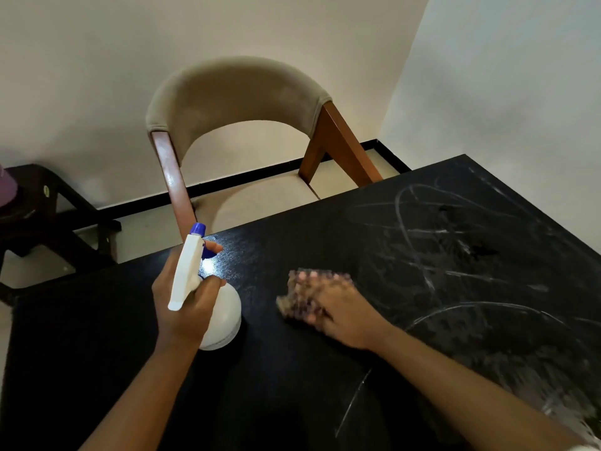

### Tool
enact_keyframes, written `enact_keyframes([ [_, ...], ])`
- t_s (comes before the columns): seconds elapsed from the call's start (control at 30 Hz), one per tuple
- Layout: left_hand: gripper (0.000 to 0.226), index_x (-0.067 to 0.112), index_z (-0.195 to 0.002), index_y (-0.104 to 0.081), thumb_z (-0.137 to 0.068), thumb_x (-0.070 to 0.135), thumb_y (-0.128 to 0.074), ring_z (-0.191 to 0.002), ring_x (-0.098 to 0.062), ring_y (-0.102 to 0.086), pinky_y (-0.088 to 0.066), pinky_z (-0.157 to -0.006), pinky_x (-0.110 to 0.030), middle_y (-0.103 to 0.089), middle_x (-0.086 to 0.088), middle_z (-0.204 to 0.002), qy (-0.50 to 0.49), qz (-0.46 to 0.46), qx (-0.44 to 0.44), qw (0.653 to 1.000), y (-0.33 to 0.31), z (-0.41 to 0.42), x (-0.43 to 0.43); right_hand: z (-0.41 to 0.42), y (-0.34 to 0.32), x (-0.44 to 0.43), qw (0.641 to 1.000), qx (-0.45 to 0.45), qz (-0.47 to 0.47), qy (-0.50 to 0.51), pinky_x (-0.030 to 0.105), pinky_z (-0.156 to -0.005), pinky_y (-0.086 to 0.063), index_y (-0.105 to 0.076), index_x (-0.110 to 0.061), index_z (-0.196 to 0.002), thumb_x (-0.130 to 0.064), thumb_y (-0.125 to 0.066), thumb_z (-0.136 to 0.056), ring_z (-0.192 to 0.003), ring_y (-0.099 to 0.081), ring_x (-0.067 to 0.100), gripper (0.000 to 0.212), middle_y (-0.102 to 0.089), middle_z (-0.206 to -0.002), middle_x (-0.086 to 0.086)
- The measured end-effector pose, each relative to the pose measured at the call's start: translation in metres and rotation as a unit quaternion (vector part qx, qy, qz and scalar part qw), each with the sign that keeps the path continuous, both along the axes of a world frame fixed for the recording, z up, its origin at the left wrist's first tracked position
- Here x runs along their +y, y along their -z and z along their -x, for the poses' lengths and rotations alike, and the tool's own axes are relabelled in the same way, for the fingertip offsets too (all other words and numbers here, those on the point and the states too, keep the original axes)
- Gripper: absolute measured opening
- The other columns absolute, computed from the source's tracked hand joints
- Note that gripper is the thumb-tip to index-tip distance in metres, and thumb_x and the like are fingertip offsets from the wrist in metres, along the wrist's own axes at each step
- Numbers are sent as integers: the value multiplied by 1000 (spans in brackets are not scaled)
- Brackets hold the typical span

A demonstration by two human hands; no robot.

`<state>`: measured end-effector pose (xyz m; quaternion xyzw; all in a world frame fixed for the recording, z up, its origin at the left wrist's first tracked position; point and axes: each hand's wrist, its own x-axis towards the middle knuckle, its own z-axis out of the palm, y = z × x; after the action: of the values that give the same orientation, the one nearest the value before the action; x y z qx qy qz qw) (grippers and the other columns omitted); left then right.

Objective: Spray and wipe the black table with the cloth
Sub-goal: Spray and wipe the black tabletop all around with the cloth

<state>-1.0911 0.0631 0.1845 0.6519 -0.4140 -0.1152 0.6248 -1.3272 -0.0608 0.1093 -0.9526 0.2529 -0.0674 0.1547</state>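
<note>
The black table fills the lower frame, with whitish streaks and smears across its right half. My left hand grips a white spray bottle with a blue nozzle, held just above the table's left part, a finger on the trigger. My right hand presses flat on a brownish cloth near the table's middle. Hand and cloth are blurred by motion.
A beige upholstered chair with brown wooden legs stands at the table's far edge. A dark wooden stool or side table sits at the far left. Walls close in behind and on the right.
</note>
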Motion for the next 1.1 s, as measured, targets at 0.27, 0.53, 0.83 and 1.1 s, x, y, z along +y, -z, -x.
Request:
enact_keyframes([
  [0.27,40,-7,-111,-61,-71,-5,-56,-100,-10,-63,-52,-91,-25,-66,-9,-101,-3,-20,5,1000,-8,5,4,-7,12,36,985,-8,5,171,43,-115,-19,-40,-25,-143,-44,-45,-93,-142,-27,18,54,-34,-153,-1],
  [0.53,31,-3,-113,-62,-83,-11,-56,-97,-4,-62,-51,-97,-39,-66,-13,-111,5,-77,23,997,-21,22,19,40,-4,36,990,0,6,142,42,-114,-24,-44,-28,-140,-47,-42,-95,-141,-30,15,50,-36,-152,-3],
  [0.83,33,34,-96,-56,-78,6,-59,-95,-5,-61,-50,-79,-27,-63,12,-97,77,-78,31,993,-32,70,70,59,-6,135,994,50,10,100,43,-107,-29,-47,-25,-138,-55,-42,-90,-136,-38,19,57,-40,-149,0],
  [1.1,40,38,-98,-53,-79,4,-63,-99,2,-60,-48,-85,-26,-62,23,-99,69,-89,13,994,-20,85,90,72,-3,104,979,74,26,187,50,-114,-21,-41,-20,-143,-41,-42,-94,-142,-27,19,53,-28,-156,3],
])
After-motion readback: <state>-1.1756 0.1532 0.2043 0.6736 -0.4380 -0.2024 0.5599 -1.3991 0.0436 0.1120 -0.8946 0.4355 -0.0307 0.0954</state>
